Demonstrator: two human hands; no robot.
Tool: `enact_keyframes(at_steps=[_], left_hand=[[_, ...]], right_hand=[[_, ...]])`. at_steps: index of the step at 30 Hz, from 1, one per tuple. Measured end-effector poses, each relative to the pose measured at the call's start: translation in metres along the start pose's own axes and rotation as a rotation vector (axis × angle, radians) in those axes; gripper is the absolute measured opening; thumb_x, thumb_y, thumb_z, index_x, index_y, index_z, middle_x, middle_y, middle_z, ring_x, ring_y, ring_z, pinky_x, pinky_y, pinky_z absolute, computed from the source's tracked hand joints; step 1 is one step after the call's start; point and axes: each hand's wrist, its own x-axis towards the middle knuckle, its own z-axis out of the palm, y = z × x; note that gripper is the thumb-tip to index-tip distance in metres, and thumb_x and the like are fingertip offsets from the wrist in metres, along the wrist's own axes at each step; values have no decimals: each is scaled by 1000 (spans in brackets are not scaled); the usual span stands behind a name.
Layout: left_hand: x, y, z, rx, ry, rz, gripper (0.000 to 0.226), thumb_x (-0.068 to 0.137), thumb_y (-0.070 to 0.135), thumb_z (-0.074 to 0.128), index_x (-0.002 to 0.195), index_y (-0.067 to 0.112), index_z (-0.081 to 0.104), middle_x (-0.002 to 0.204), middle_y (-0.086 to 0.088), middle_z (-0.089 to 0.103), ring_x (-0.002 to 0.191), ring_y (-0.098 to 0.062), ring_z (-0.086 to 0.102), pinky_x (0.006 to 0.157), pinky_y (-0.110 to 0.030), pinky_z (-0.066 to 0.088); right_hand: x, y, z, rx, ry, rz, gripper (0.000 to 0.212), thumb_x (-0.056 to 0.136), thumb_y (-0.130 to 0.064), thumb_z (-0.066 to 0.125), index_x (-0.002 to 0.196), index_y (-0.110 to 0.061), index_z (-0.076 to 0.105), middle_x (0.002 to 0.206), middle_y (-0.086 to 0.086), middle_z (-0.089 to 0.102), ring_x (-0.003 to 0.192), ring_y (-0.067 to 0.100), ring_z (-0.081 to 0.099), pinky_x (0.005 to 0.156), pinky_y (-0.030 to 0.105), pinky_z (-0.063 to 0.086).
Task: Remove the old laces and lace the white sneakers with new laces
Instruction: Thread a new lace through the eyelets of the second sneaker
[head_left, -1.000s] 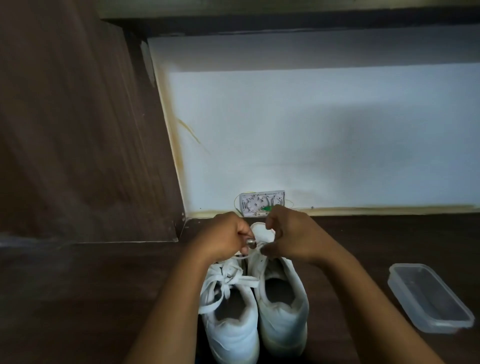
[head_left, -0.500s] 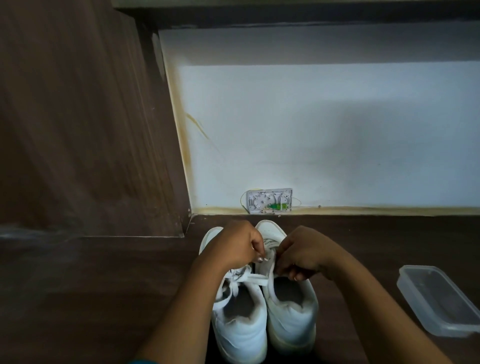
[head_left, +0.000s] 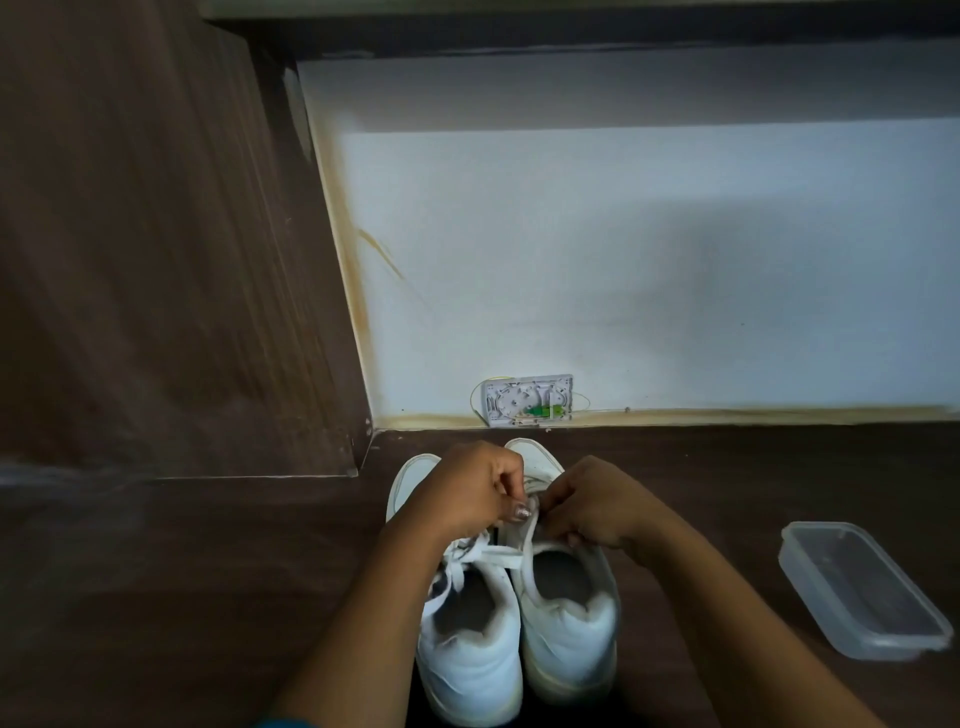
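Two white sneakers stand side by side on the dark wooden surface, heels toward me. The left sneaker (head_left: 467, 654) has a tied white lace (head_left: 470, 558) across its tongue. Over the lacing of the right sneaker (head_left: 569, 629), both my hands pinch its white lace (head_left: 530, 525). My left hand (head_left: 467, 488) grips the lace between thumb and fingers from the left. My right hand (head_left: 587, 501) holds it from the right, fingers curled. The hands hide most of the right sneaker's eyelets.
A clear plastic container (head_left: 862, 587) lies on the surface at the right. A small white wall box (head_left: 527, 400) with a green part sits at the foot of the white wall (head_left: 649, 260). A dark wooden panel (head_left: 156, 260) rises at the left.
The view shifted so the shoes' toes now show. Both hands have drawn back from the right sneaker's toe end toward its tongue, still pinching the lace.
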Motion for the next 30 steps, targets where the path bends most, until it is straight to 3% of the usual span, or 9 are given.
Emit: enact_keyframes(at_steps=[3, 6, 10, 14, 19, 22, 24, 27, 30], left_hand=[[0, 1, 1, -4, -35, -6, 28, 73, 2, 75, 63, 24, 62, 57, 12, 57, 54, -5, 52, 62, -25, 46], [-3, 1, -1, 9, -85, -12, 25, 77, 2, 72, 78, 26, 63, 63, 11, 56, 54, -3, 48, 61, -21, 42], [-4, 1, -1, 2, -79, -39, 37, 78, -9, 62, 76, 28, 61, 62, 11, 58, 51, -1, 50, 59, -21, 43], [-1, -2, 2, -80, -30, -48, 44, 73, -12, 67, 68, 32, 61, 58, 9, 61, 57, -12, 58, 66, -32, 50], [-2, 4, 1, -60, -36, -18, 23, 76, 12, 74, 78, 34, 66, 63, 7, 61, 59, -8, 55, 63, -25, 44], [-3, 3, -1, -64, -110, -34, 38, 61, 13, 78, 91, 33, 64, 83, 4, 65, 78, -12, 62, 77, -34, 52], [-3, 3, 2, 2, -108, -13, 44, 54, 16, 72, 94, 32, 62, 94, 2, 66, 91, -16, 64, 82, -38, 54], [-2, 10, 5, 197, 0, 20, 28, 59, 28, 67, 87, 30, 63, 84, 6, 60, 88, -20, 62, 76, -37, 52], [0, 17, 4, 422, 127, 106, 16, 72, 38, 70, 83, 27, 67, 82, 4, 54, 89, -21, 58, 75, -34, 46]], right_hand=[[3, -1, -1, -59, -3, 10, 11, 73, -6, 68, 67, -15, 67, 40, -7, 49, 42, 2, 43, 45, 14, 37], [3, -6, -3, -196, -18, -49, 9, 71, -7, 67, 63, -11, 66, 39, -4, 43, 40, 5, 39, 46, 19, 33], [2, -6, -5, -164, -59, -84, 9, 68, -4, 67, 61, -10, 71, 39, -7, 42, 32, 3, 33, 39, 16, 27], [0, 0, -5, -73, -75, -111, 22, 70, -4, 69, 58, -22, 67, 47, -3, 47, 40, 1, 38, 44, 18, 32], [5, 3, 4, -124, 1, -122, 17, 71, -10, 66, 57, -16, 61, 62, 4, 52, 58, 8, 46, 57, 25, 36], [8, -2, 6, -181, 27, -100, 22, 79, -9, 62, 58, -15, 55, 65, 7, 49, 62, 15, 44, 53, 25, 30], [7, -7, 3, -183, -24, -76, 20, 81, -8, 61, 61, -11, 56, 58, 3, 46, 54, 12, 40, 49, 21, 28], [-3, -16, -14, -95, -96, -71, 26, 79, -2, 60, 55, -12, 56, 47, -5, 45, 45, 9, 40, 40, 17, 28], [-18, -24, -35, 329, 4, -82, 18, 80, 1, 57, 63, -6, 62, 40, -5, 40, 34, 6, 32, 34, 13, 21]])
